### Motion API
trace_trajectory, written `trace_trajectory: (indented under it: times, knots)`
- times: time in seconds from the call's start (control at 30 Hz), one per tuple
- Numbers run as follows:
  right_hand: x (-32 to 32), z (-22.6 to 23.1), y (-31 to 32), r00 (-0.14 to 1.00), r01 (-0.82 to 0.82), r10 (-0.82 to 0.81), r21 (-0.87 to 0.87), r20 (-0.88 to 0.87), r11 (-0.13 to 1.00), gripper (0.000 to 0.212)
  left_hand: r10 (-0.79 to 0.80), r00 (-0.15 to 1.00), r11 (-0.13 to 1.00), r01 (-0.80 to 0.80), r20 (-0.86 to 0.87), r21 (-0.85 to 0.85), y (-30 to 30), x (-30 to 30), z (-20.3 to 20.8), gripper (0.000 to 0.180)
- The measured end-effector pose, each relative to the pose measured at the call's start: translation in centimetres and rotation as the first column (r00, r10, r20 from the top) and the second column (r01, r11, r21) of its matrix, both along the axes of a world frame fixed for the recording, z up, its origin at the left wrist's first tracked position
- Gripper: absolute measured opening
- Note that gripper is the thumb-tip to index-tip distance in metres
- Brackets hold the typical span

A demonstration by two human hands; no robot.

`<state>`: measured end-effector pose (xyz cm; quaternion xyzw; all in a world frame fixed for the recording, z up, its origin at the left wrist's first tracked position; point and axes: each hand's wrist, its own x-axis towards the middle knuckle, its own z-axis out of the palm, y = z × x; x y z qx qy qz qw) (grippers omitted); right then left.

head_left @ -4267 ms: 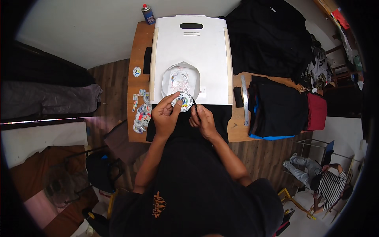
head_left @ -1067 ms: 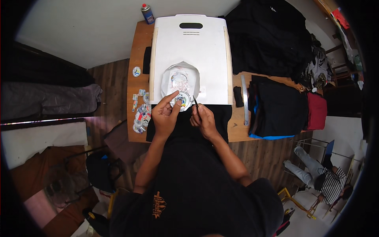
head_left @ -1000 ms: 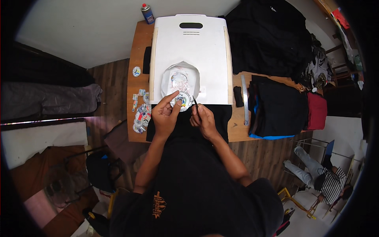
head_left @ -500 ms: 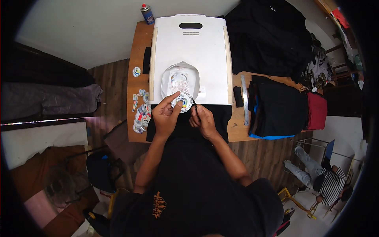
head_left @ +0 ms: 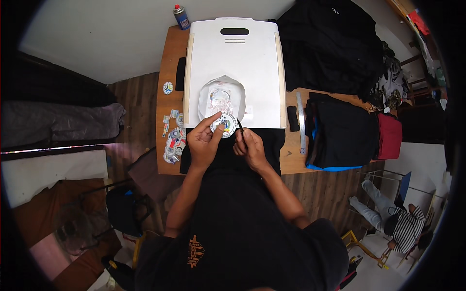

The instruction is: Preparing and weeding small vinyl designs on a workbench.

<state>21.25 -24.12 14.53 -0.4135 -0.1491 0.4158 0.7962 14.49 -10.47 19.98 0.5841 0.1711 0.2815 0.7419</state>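
Note:
Between the thumb and fingers of my left hand is a round white patch with a coloured emblem and a ring of dark lettering. My right hand is closed around a slim black pointed tool, whose tip is at the patch's right edge. Its exact kind is too small to make out. Just beyond both hands, a white many-sided paper tray holds clear film and small scraps. It rests on the near part of a white board.
Loose round patches lie at the table's left, with a single one farther back. A spray can stands behind. Rightward are a ruler, folded dark clothes and a black garment heap. A person in stripes is at lower right.
The black tool's tip has shifted very slightly along the patch's right edge. Both hands keep nearly the same place and grip.

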Motion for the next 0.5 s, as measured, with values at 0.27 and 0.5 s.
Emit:
trace_trajectory:
  times: [0.27, 0.5]
  knots:
    - [0.05, -0.05, 0.05, 1.000, -0.009, 0.009, 0.014, 0.025, 1.000, 0.038, -0.014, 1.000, 1.000, 0.014, 0.015, -0.014, -0.06, 0.10, 0.10, 0.034]
    - [0.03, -0.02, 0.02, 1.000, -0.009, 0.009, 0.012, 0.015, 1.000, 0.039, -0.014, 1.000, 1.000, 0.015, 0.017, -0.014, -0.04, 0.17, 0.10, 0.034]
